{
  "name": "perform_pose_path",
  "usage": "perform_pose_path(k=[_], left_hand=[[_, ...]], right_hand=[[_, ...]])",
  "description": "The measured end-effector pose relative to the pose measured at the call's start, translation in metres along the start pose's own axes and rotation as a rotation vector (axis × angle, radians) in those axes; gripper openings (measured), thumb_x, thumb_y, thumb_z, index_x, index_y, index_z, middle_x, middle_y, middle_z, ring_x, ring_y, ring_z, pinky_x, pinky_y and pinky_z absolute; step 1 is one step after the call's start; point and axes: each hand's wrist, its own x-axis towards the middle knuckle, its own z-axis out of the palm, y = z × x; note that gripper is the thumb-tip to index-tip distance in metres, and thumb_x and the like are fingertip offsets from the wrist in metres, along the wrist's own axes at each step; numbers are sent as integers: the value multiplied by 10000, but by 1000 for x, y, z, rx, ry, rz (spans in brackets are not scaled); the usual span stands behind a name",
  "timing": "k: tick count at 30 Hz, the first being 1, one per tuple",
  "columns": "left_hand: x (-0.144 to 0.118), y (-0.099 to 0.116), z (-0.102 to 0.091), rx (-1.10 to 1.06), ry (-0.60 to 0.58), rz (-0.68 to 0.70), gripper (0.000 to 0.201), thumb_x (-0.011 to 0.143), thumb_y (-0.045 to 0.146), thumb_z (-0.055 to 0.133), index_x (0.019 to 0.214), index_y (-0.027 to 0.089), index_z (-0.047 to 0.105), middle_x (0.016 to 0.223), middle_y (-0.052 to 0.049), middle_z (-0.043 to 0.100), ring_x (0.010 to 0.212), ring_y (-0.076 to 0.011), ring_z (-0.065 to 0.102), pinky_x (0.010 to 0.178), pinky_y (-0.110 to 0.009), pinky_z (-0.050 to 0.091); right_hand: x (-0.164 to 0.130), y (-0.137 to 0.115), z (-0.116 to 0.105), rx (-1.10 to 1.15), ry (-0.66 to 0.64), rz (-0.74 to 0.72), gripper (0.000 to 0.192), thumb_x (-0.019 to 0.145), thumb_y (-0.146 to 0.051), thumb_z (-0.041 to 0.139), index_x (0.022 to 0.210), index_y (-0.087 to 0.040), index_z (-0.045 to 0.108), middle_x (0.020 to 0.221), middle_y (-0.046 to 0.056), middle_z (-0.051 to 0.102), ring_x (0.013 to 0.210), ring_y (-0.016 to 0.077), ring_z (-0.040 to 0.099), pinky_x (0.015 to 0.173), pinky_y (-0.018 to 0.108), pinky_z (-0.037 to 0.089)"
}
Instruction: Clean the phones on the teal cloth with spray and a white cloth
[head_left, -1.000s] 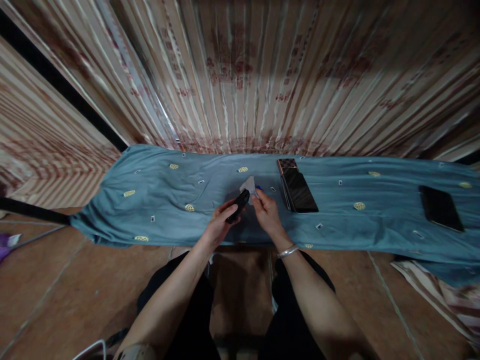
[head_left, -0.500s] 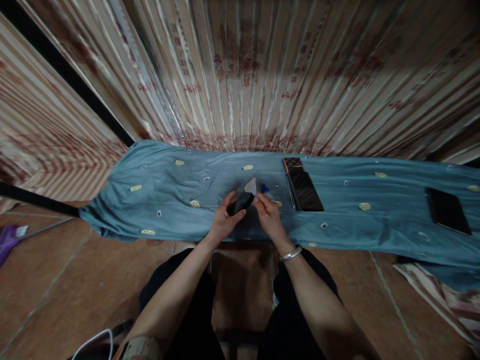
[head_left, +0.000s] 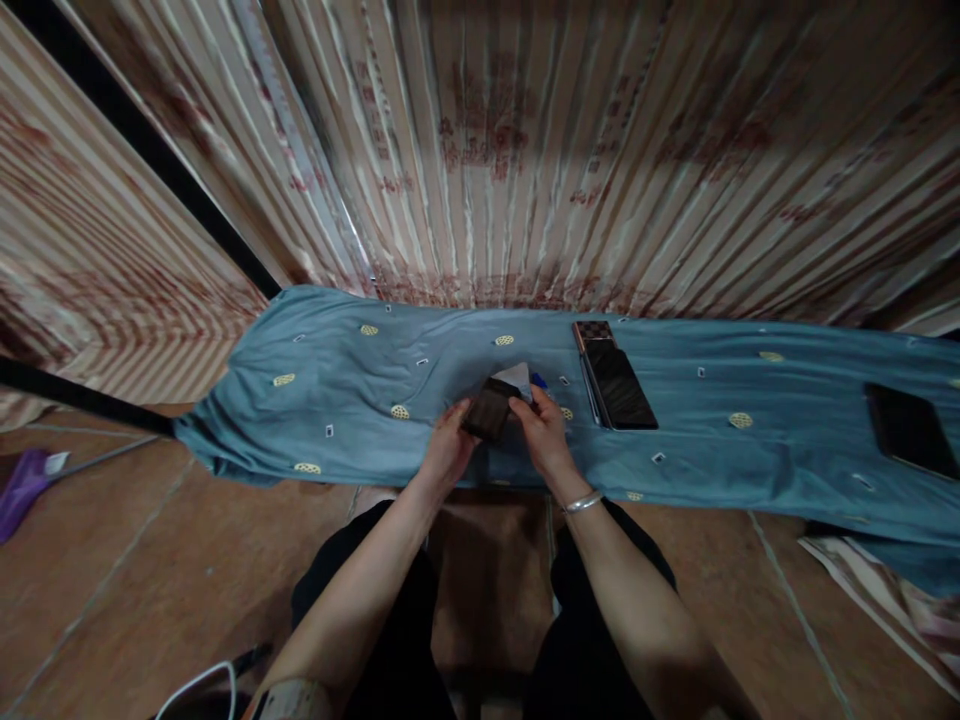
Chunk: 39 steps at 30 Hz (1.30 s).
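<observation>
My left hand (head_left: 448, 445) is closed around the lower left edge of a small dark rectangular slab (head_left: 491, 411), phone-like in shape, its broad face tilted up toward me. Between the fingers of my right hand (head_left: 545, 432) is a thin pale wipe or cloth (head_left: 516, 376), which shows behind the slab's far edge. The right thumb reaches the slab's right edge. Just past the right fingers, a small blue item (head_left: 539, 381) lies on the teal cloth, mostly hidden by the hand.
Right of my hands, a dark phone or tablet (head_left: 621, 388) rests over other flat items, with a checkered piece (head_left: 592, 334) at its far end. Another black tablet (head_left: 911, 428) lies far right. A teal sheet (head_left: 360, 380) covers the bench; behind hangs a striped curtain (head_left: 487, 150).
The dark slab has turned from a steep angle so its broad face shows. My right thumb has come onto its edge, and the wipe has shifted behind it. The view has moved slightly.
</observation>
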Motion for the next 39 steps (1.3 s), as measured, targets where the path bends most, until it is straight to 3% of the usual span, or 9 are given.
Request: perform_pose_path(k=[5, 9, 14, 17, 22, 30, 35, 39], left_hand=[[-14, -3, 8, -123, -82, -252, 337, 941, 364, 417, 958, 142, 670, 854, -79, 719, 757, -170, 668, 734, -322, 544], [-21, -6, 10, -131, -112, -305, 372, 963, 378, 378, 983, 130, 655, 872, -88, 716, 791, -183, 664, 832, -405, 538], [-17, -16, 8, -2, -94, -167, 250, 926, 328, 481, 972, 147, 648, 864, -64, 715, 898, -195, 668, 873, -376, 528], [-13, -20, 5, 93, -115, -87, 331, 876, 409, 547, 1032, 136, 650, 929, -77, 720, 977, -225, 656, 874, -382, 533], [-10, -22, 1, 214, -205, 85, 534, 830, 472, 588, 1277, 181, 572, 1223, -82, 663, 1125, -246, 604, 907, -388, 528], [-9, -24, 1, 372, -174, 208, 429, 898, 331, 481, 1280, 165, 587, 1371, -103, 588, 1302, -234, 499, 1081, -400, 410], [-7, -15, -1, 624, -218, 367, 422, 879, 280, 495, 1268, 152, 592, 1389, -121, 568, 1350, -229, 450, 1161, -410, 293], [-2, -19, -4, 709, -241, 436, 491, 884, 316, 500, 1351, 163, 505, 1411, -117, 541, 1380, -229, 416, 1180, -397, 246]], right_hand=[[-5, -3, 2, -7, -59, -13, 295, 757, -390, 589, 991, -228, 669, 909, 12, 733, 793, 207, 660, 754, 338, 557], [-6, 1, -2, -167, -83, -159, 370, 812, -343, 520, 1115, -212, 686, 1134, 50, 724, 1061, 235, 657, 980, 391, 500], [-12, 2, -5, -360, -128, -340, 409, 888, -292, 461, 1255, -242, 635, 1360, 54, 606, 1295, 220, 528, 1139, 434, 365], [-15, 0, -6, -426, -136, -382, 422, 913, -288, 451, 1301, -223, 606, 1410, 80, 558, 1329, 229, 491, 1150, 456, 347], [-15, -2, -6, -451, -109, -407, 378, 918, -258, 458, 1245, -268, 649, 1337, 54, 616, 1256, 225, 548, 1108, 447, 400], [-26, -13, -1, -394, -154, -480, 349, 913, -252, 476, 1184, -245, 696, 1267, 85, 657, 1193, 223, 583, 1058, 422, 445], [-27, -13, -5, -229, -178, -373, 328, 879, -237, 473, 1077, -264, 733, 1216, 44, 683, 1146, 190, 618, 1029, 376, 469], [-24, -14, -8, -116, -120, -189, 256, 817, -321, 596, 1029, -259, 726, 1061, 29, 730, 948, 204, 677, 859, 356, 551]])
